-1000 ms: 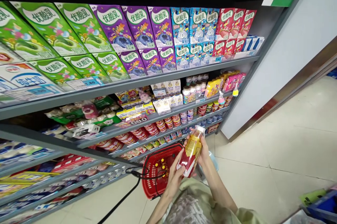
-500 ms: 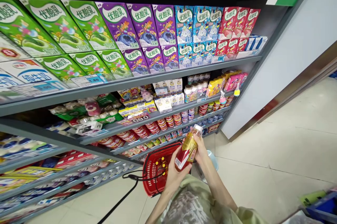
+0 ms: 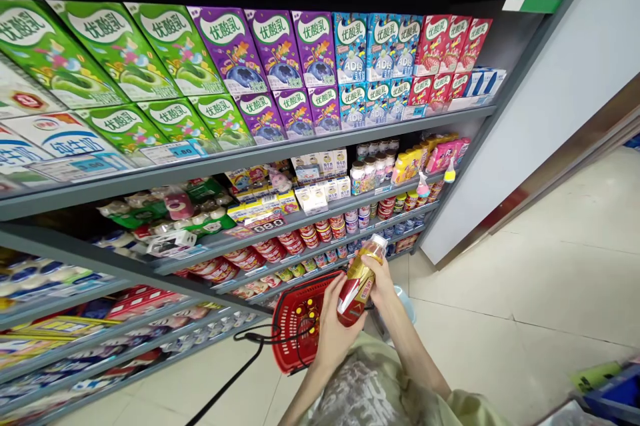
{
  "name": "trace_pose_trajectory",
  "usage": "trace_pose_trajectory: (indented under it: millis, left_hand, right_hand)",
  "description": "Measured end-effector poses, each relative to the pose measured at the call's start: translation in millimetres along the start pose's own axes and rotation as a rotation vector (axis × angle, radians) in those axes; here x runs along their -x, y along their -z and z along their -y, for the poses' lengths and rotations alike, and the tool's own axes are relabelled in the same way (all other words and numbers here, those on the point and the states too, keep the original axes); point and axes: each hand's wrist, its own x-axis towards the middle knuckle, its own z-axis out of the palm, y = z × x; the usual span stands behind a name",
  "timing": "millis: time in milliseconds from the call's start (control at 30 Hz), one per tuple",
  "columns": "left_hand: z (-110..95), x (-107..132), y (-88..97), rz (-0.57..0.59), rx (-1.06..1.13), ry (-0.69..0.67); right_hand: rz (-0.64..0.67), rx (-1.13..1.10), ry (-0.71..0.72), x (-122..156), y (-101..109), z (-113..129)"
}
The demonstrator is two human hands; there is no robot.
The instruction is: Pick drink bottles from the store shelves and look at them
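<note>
Between my two hands is a drink bottle (image 3: 356, 286) with a white cap, a gold and red label and dark reddish contents, tilted with its cap up and to the right. My left hand (image 3: 334, 319) is closed round the lower part of the bottle. Higher up, my right hand (image 3: 381, 278) grips it near the shoulder, just below the cap. Under and left of the bottle, a red shopping basket (image 3: 286, 349) is on the floor side, with several yellow-capped items (image 3: 311, 316) inside. My hands partly cover the basket.
Drink cartons in green (image 3: 93, 46), purple (image 3: 227, 46), blue and red line the upper shelf (image 3: 300, 146). Lower shelves hold small bottles, packs and tubs (image 3: 270, 249). A black cable (image 3: 225, 383) runs to the basket. A white panel (image 3: 505, 146) closes off the right side; blue crates (image 3: 617, 396) stand lower right.
The bottle has turned in my hands: the barcode side has rotated away and more of the red label shows. My fingers have shifted slightly; the basket and shelves are as before.
</note>
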Motion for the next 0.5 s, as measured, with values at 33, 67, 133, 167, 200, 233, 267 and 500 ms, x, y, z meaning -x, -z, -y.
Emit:
trace_pose_trajectory:
  millis: [33,67,133,167,200,233,267,500]
  left_hand:
    - [-1.4,-0.4,1.5,0.005,-0.111,-0.089]
    - [-3.3,-1.1,3.0,0.026,-0.210,-0.154]
    - [-7.9,-2.8,5.7,0.100,-0.375,-0.184]
    - [-10.5,-3.7,6.6,0.145,-0.440,-0.157]
    - [-12.8,-4.4,7.1,0.191,-0.493,-0.110]
    - [-14.8,-4.9,7.2,0.233,-0.532,-0.054]
    - [-16.2,-5.1,7.2,0.267,-0.557,-0.001]
    - [-10.9,-1.7,5.6,0.222,-0.341,0.127]
  right_hand:
    - [-0.020,-0.004,0.002,-1.2,0.1,-0.6]
    - [-0.033,0.002,0.005,-2.3,0.3,-1.4]
    - [-0.040,0.039,0.016,-3.9,0.8,-3.5]
    - [-0.035,0.061,0.021,-4.2,1.0,-4.6]
    - [-0.028,0.077,0.023,-4.2,1.3,-5.6]
    - [-0.016,0.084,0.013,-3.8,1.5,-6.4]
    - [-0.001,0.083,-0.011,-3.3,1.6,-7.0]
    - [0.047,0.088,-0.179,-1.7,1.1,-4.2]
